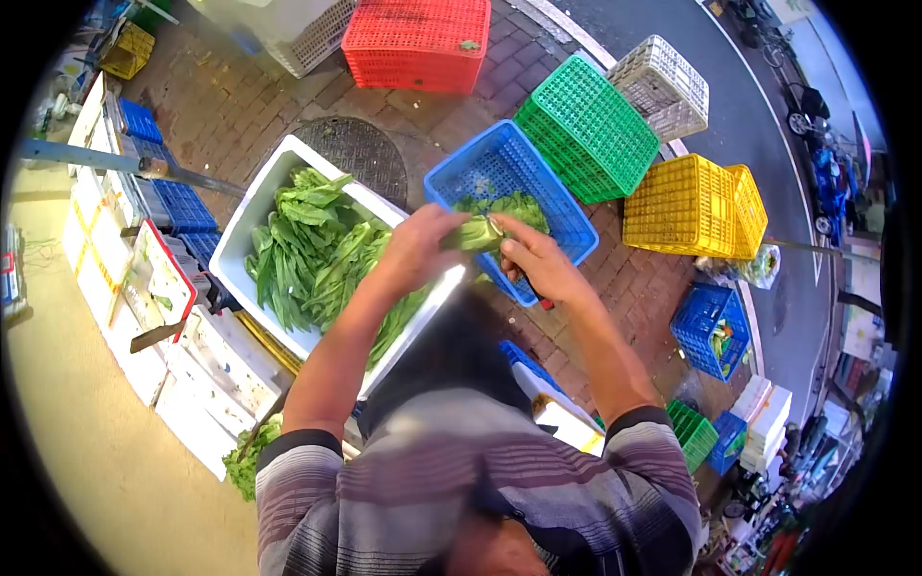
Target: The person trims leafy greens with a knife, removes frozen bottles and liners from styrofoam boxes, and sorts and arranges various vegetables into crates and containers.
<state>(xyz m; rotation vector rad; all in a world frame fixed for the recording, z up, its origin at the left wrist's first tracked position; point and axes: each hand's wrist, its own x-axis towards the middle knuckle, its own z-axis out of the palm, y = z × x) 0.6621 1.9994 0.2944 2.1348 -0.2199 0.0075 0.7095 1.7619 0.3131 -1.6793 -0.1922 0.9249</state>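
Note:
Over the near edge of a blue crate (582, 217), my left hand (419, 252) is closed around a head of leafy greens (473, 233), its pale stem end pointing right. My right hand (544, 261) is at that stem end, its thumb and forefinger beside the cut base. A dark handle with a red end (546, 304) sticks out below the right palm; it looks like a small knife, with its blade not visible. Loose green leaves (521, 207) lie in the blue crate. To the left, a white foam box (233, 252) holds many long-leaved greens (298, 252).
Beyond the blue crate stand a green crate (588, 125), a yellow crate (677, 204) and a red crate (416, 40) on brick paving. Foam boxes (216, 370) line the left side. Another blue crate (711, 326) with vegetable scraps sits at right, near the road.

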